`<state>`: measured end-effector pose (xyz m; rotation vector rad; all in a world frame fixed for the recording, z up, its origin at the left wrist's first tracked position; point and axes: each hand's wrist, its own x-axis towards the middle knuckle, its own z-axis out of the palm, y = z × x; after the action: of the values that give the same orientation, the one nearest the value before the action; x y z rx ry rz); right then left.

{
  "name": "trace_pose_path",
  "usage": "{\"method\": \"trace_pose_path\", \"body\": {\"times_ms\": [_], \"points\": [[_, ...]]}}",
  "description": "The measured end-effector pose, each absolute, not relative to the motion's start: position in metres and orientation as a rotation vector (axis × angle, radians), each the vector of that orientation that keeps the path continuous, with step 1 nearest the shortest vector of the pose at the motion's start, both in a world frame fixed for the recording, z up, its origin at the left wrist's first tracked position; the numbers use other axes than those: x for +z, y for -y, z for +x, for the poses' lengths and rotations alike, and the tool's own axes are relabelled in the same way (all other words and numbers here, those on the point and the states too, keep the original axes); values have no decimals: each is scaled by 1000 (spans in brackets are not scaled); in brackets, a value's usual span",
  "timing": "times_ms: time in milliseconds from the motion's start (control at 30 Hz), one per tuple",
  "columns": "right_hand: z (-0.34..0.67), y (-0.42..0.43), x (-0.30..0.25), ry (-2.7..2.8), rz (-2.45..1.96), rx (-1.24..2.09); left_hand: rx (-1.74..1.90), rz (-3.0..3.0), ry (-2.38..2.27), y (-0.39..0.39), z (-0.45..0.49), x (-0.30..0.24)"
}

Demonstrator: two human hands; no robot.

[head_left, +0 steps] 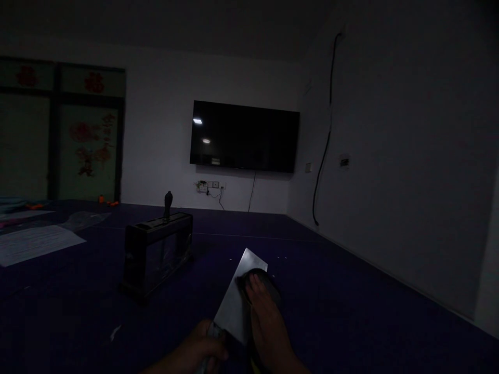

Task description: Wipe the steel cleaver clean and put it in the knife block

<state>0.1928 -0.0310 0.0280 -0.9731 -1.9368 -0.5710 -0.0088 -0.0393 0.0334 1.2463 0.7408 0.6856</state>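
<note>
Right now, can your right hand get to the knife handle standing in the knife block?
Probably, with a stretch: nothing stands between it and the knife block, but the right hand is pressing a dark cloth onto the cleaver.

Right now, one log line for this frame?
left hand: grips cleaver handle | right hand: flat on dark pad, against blade | knife block: left, apart

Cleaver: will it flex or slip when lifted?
The cleaver looks like broad flat metal, so probably stiff and blade-heavy. Its smooth sheen suggests the cloth under the right hand could slide. The left hand holds just its end, so it may dip forward.
</note>
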Motion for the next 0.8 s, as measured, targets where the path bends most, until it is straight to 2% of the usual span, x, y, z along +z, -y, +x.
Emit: {"method": "trace_pose_path", "body": {"times_ms": [333, 633, 800], "points": [[197, 22, 20, 1891, -962, -608, 696, 1211, -641, 39, -12, 34], [196, 24, 25, 1832, -922, -672, 664, 1232, -843, 23, -3, 14], [193, 30, 33, 1845, -899, -694, 559, 1285, -1002, 29, 2, 22]]}}
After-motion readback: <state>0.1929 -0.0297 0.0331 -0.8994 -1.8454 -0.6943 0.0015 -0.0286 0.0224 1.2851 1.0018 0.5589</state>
